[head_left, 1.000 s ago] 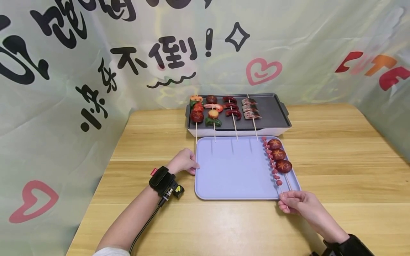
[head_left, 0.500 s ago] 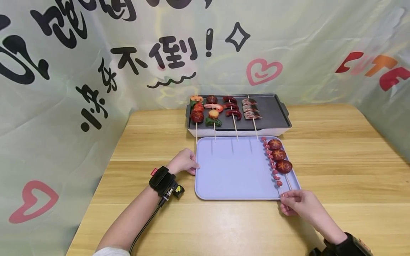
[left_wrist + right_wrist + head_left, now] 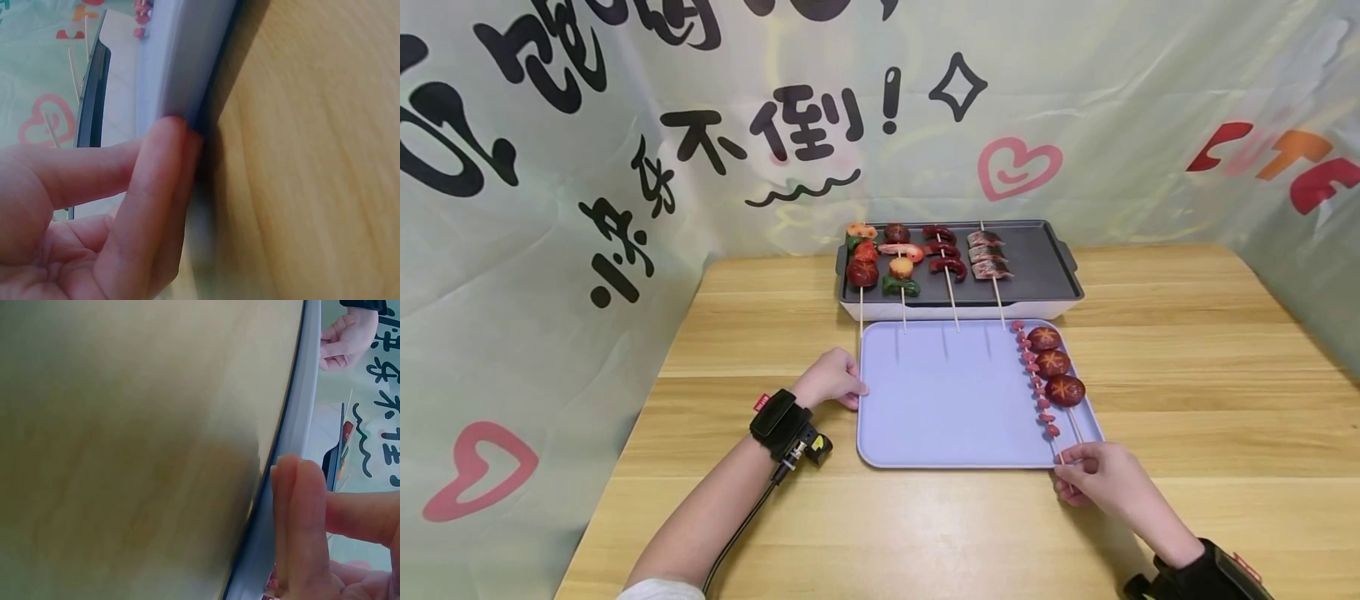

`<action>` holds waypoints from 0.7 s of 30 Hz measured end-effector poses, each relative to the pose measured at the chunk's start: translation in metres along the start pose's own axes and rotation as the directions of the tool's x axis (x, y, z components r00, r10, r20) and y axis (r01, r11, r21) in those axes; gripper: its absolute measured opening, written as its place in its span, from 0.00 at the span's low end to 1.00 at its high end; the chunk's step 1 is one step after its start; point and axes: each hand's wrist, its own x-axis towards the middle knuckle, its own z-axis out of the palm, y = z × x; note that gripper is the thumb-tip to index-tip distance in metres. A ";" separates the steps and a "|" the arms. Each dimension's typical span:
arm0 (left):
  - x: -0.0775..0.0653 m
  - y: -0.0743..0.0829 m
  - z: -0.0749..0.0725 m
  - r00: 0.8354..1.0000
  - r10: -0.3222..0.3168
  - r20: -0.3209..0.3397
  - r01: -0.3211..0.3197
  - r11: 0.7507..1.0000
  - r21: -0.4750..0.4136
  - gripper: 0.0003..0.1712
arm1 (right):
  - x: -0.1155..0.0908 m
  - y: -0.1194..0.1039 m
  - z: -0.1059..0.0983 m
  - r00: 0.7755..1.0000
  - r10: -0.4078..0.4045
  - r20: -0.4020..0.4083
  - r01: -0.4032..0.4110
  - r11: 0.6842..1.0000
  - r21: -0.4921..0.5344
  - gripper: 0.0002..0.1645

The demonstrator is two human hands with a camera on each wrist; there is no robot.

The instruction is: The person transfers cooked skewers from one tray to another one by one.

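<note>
A lavender tray [image 3: 947,417] lies on the table. My left hand [image 3: 831,379] pinches its left edge; in the left wrist view the fingers [image 3: 159,181] press against the rim from outside. At the near right corner, my right hand [image 3: 1105,475] grips the tray's edge, fingertips against the outer rim in the right wrist view. Two skewers lie along the tray's right side: one of small pink pieces [image 3: 1037,389] and one of brown mushrooms [image 3: 1053,363] with star cuts. Their stick ends run to the right hand's thumb and fingers, which partly hide them.
Directly behind the tray stands a dark griddle [image 3: 1037,271] with a white base. Several food skewers [image 3: 949,267] lie on it, their sticks overhanging its front edge toward the tray. A printed cloth [image 3: 910,175] hangs behind and beside the wooden table [image 3: 1217,375].
My right hand has shifted slightly at the tray's corner, its wrist moving a little to the left and away from me. The left hand and tray have stayed put.
</note>
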 end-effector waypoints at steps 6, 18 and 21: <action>-0.001 0.000 0.000 1.000 0.008 0.000 -0.008 1.000 -0.004 0.15 | 0.001 -0.001 0.002 1.000 0.012 -0.015 -0.012 0.999 -0.042 0.09; -0.001 0.000 0.000 1.000 0.006 -0.001 -0.006 1.000 -0.007 0.14 | 0.003 -0.001 0.001 1.000 0.013 -0.021 -0.015 0.994 -0.104 0.08; -0.001 0.000 0.000 1.000 0.003 -0.001 -0.003 1.000 -0.013 0.14 | 0.003 0.000 0.000 1.000 0.003 -0.018 -0.005 0.991 -0.134 0.09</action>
